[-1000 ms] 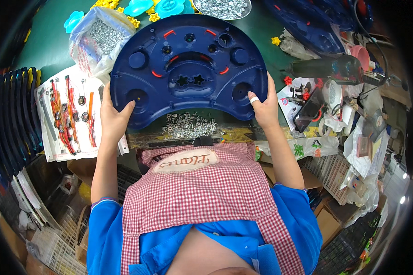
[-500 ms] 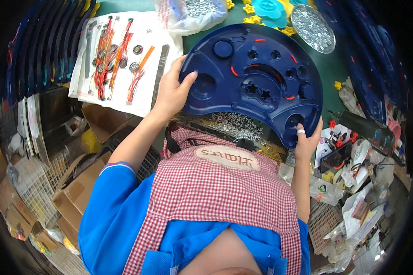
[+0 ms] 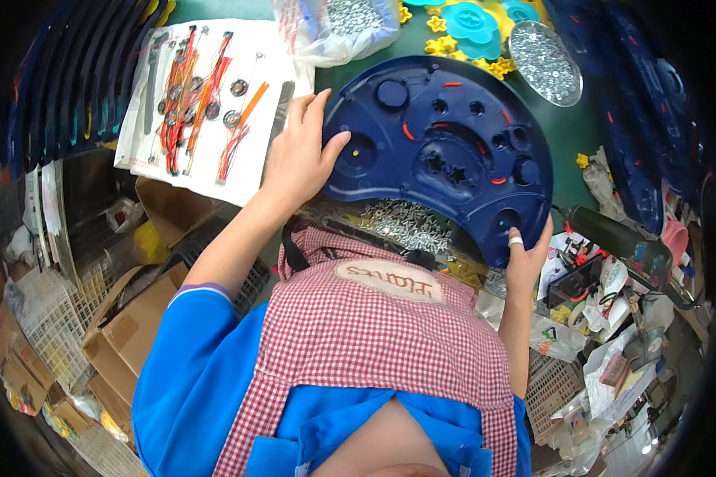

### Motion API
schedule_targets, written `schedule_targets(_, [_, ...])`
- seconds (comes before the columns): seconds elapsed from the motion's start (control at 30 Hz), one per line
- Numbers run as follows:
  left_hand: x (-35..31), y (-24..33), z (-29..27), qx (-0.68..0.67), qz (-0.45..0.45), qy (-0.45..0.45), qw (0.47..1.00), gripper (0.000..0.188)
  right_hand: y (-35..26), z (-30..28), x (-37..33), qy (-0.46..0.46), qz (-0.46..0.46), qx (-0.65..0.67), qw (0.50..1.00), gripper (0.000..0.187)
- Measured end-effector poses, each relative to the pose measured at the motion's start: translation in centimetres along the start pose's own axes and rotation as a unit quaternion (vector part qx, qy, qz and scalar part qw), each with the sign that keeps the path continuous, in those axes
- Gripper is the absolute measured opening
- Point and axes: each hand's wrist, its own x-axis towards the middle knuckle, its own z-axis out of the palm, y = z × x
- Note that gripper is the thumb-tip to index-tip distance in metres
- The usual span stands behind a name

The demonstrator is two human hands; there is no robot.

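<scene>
A dark blue, crescent-shaped plastic shell point(image 3: 390, 163) lies over the green table, its inner curve toward me. Round recesses, star-shaped holes and several short red strips show in it. My left hand point(image 3: 301, 151) is at its left rim, fingers stretched out beside the edge and thumb apart, reaching over the rim. At the lower right end, my right hand point(image 3: 527, 258) grips the shell, thumb on top and fingers around the outer edge. That thumb wears a white band.
Loose screws point(image 3: 410, 225) lie by the table's near edge. On the left, a white sheet point(image 3: 139, 147) bears wired round parts. Beyond stand a bag of metal bits point(image 3: 350, 20), yellow and turquoise flower pieces point(image 3: 471, 28) and an oval dish of metal pieces point(image 3: 545, 63). Stacked blue shells point(image 3: 79, 79) flank the left.
The shell has come slightly nearer to me and sits flatter. My left fingers have come out from its rim and straightened, while my right hand keeps its grip.
</scene>
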Motion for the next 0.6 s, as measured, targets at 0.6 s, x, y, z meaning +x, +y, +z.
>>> schedule_targets(0.6, [23.6, 3.9, 7.6, 0.182, 0.32, -0.212, 0.905, 0.024, 6.1, -8.5, 4.5, 0.217, -0.152, -0.251, 0.931, 0.019])
